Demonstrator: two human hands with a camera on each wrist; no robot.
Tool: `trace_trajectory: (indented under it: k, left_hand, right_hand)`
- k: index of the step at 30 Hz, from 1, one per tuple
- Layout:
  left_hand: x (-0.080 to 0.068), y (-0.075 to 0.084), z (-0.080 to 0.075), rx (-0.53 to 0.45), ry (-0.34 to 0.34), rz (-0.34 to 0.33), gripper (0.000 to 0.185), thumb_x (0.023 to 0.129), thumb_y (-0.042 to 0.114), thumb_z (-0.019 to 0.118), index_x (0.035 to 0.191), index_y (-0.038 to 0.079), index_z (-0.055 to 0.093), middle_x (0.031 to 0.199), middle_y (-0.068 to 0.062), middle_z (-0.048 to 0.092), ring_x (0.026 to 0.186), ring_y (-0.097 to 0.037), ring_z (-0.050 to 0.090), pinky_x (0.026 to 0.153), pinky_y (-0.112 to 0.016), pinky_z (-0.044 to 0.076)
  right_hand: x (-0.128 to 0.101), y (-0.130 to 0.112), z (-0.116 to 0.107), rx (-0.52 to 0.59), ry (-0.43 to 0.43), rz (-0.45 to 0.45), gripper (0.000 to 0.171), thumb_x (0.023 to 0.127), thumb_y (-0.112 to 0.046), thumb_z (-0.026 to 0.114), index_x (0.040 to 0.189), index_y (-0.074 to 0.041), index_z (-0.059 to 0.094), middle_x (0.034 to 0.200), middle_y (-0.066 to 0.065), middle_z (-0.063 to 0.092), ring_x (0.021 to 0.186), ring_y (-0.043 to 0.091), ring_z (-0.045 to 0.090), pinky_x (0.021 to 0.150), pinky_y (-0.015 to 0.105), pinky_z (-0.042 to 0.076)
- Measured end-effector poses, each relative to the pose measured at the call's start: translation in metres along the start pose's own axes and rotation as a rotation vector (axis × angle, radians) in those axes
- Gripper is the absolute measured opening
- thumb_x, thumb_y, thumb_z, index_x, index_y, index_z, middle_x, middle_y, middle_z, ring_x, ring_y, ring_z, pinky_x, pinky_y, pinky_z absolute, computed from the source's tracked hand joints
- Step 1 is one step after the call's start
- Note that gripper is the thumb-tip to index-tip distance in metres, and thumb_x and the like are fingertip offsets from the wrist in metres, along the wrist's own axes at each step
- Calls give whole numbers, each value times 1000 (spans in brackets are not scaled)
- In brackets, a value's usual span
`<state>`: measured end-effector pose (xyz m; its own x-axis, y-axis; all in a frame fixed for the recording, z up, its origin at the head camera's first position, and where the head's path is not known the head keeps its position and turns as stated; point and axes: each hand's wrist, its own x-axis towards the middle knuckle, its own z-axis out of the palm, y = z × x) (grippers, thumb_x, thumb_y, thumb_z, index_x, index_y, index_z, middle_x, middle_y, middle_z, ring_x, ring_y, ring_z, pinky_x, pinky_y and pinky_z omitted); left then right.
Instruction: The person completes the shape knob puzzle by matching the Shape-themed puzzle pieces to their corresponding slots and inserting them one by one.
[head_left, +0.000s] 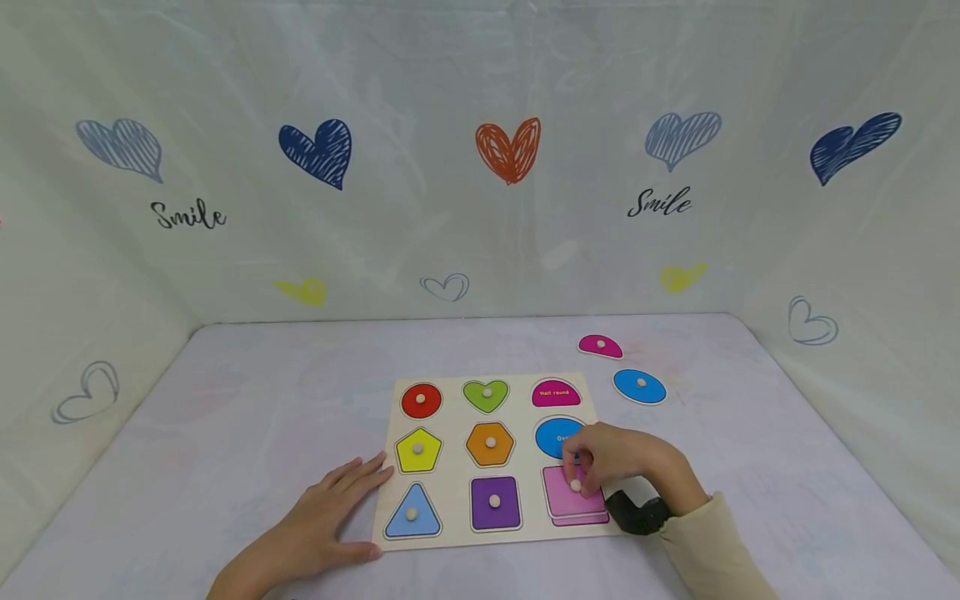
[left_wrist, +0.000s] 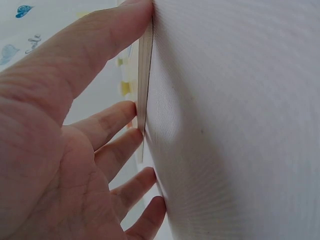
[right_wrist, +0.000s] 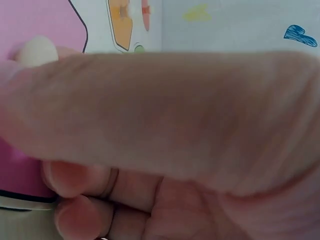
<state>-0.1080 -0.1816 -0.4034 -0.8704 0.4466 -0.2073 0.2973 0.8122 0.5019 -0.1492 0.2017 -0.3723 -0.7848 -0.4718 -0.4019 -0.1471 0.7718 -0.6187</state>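
Note:
A wooden shape puzzle board (head_left: 453, 408) lies flat on the table. My right hand (head_left: 611, 458) pinches the small round knob (right_wrist: 39, 51) of a pink four-sided piece (head_left: 561, 493) at the board's near right corner. That piece sits askew over its printed recess, a darker pink strip showing below it. My left hand (head_left: 322, 517) rests at the board's left edge, fingers spread, thumb and fingertips touching the rim (left_wrist: 144, 75). Seated in the board are a red circle (head_left: 422, 408), a purple square (head_left: 495, 517), a blue triangle (head_left: 412, 527) and several other knobbed pieces.
A magenta half-round piece (head_left: 592, 342) and a blue oval piece (head_left: 633, 390) lie loose on the table beyond the board's far right corner. Their printed recesses, half round (head_left: 555, 400) and oval (head_left: 551, 437), show in the right column. A heart-printed curtain (head_left: 390, 233) closes off the back.

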Motion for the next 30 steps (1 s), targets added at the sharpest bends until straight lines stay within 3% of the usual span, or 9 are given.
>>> trace_trajectory:
  k: [18,30]
  left_hand:
    - [0,1,0,-3,-6,-17,88,65,50,76,140,22,40,151,0,31,137,-36,25,100,-69,25]
    - [0,2,0,-19,-10,-28,88,65,48,78,140,21,41,151,-1,31,137,-36,24,100,-70,24]
  right_hand:
    - [0,-2,1,1,-69,6,19,69,-3,76,71,-16,61,62,-2,51,64,13,49,52,25,38]
    - [-4,0,-4,31,-103,-13,16,71,-10,76,76,-17,63,65,-3,50,66,13,48,54,24,37]
